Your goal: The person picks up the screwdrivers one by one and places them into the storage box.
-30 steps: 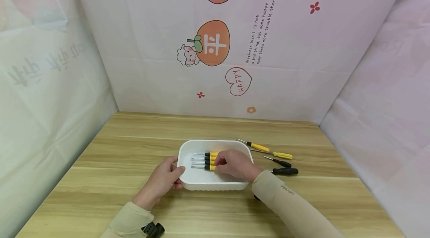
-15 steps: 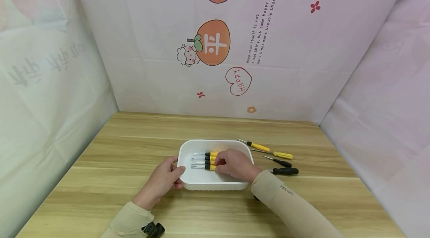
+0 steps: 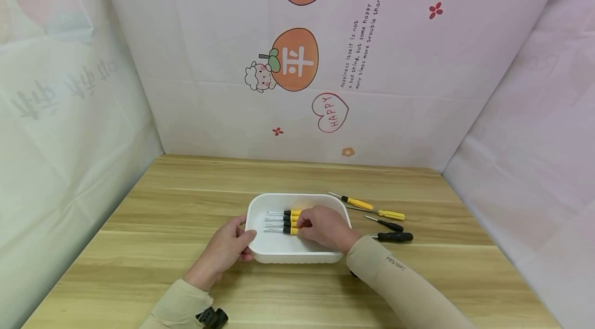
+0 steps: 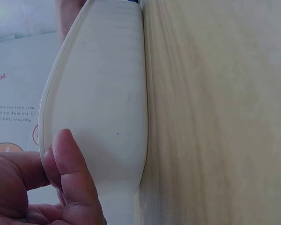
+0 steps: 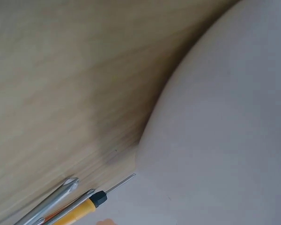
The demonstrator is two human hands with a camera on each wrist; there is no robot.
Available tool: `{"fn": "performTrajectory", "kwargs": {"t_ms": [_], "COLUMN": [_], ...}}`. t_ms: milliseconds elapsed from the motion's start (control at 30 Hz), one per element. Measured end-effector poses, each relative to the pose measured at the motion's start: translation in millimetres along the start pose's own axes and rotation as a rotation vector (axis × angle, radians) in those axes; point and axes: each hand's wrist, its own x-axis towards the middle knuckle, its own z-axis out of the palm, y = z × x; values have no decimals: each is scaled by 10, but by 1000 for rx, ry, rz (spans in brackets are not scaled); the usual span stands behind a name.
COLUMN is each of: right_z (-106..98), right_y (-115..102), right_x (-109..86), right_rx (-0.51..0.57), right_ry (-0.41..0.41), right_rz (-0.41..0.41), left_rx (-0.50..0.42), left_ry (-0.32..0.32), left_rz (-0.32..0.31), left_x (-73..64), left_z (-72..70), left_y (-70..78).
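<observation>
A white plastic container (image 3: 260, 247) stands on the wooden table. My left hand (image 3: 228, 246) grips its left end, thumb over the rim and fingers against the outer wall; the left wrist view shows this hand (image 4: 70, 187) close up. Several screwdrivers with yellow and black handles lie side by side inside, shafts pointing left. My right hand (image 3: 325, 228) reaches in over the right end and pinches the handle of the nearest screwdriver (image 3: 289, 231). The handle ends are hidden under that hand. In the right wrist view only the container's outer wall (image 5: 225, 131) shows, not the hand.
Right of the container lie loose screwdrivers: one yellow and black (image 3: 358, 202), one yellow (image 3: 390, 214), a small black one (image 3: 390, 225) and a larger black one (image 3: 395, 236). Printed white cloth (image 3: 209, 112) walls in the table (image 3: 186, 179) at back and sides.
Both hands and the container stay nearly in place. The nearest screwdriver's shaft shifts very slightly under my right hand.
</observation>
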Motion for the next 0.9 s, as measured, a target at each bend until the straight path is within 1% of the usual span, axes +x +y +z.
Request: {"fn": "performTrajectory", "kwargs": {"t_ms": [900], "right_z": [-24], "right_y": [6], "right_x": [-5], "right_rx": [26], "right_ry": [-3], "right_rz": [13], "left_rx": [-1], "left_ry": [-3], "left_rz": [-3], "left_x": [-9], "left_z": [2], "left_y": [5]}}
